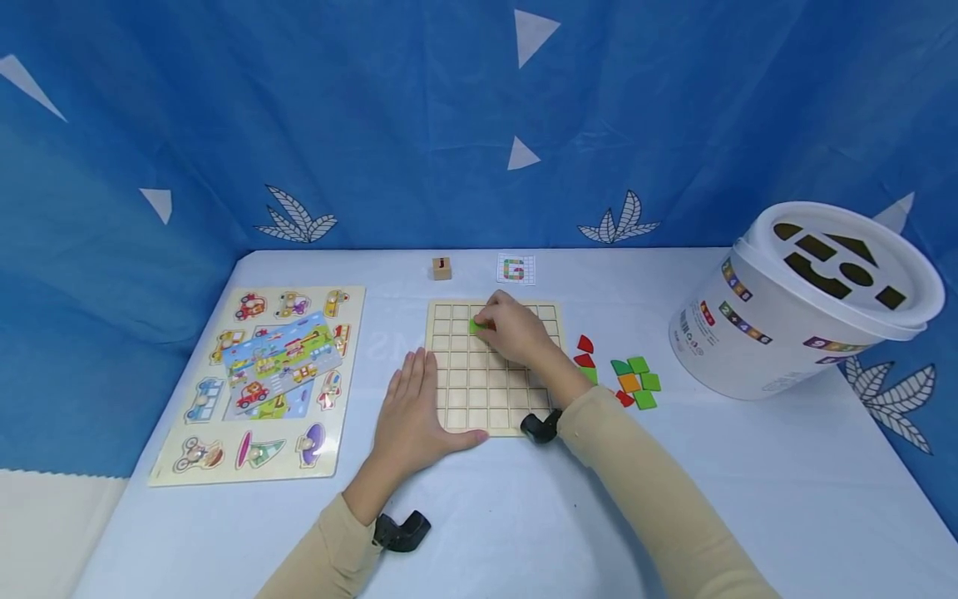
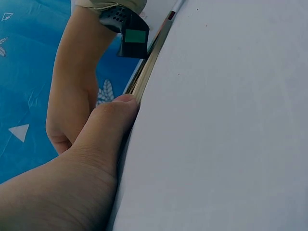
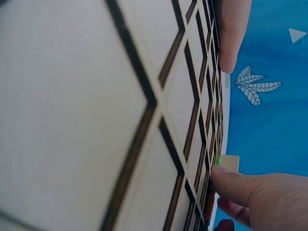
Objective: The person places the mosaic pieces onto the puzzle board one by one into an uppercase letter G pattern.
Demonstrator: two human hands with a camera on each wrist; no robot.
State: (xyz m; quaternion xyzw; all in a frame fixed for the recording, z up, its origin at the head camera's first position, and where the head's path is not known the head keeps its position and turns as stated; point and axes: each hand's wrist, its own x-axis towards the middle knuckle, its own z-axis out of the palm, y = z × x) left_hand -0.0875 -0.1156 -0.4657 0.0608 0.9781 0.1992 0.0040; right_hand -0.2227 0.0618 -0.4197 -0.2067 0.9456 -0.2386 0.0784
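Observation:
A wooden grid board [image 1: 477,398] with rows of square cells lies on the table. My right hand [image 1: 516,333] reaches over it and pinches a green square tile [image 1: 475,327] at a cell in the upper left part. In the right wrist view only a sliver of the green tile [image 3: 217,160] shows past the thumb. My left hand [image 1: 410,416] lies with straight fingers along the board's left edge, its thumb stretched along the front edge. The left wrist view shows that thumb [image 2: 113,115] touching the board's side.
Red, green and orange tiles [image 1: 629,383] lie right of the board. Behind it are a small wooden block [image 1: 441,268] and a pattern card [image 1: 516,269]. A peg puzzle [image 1: 292,462] bearing picture cards [image 1: 284,359] lies at left. A white bucket [image 1: 748,349] stands at right.

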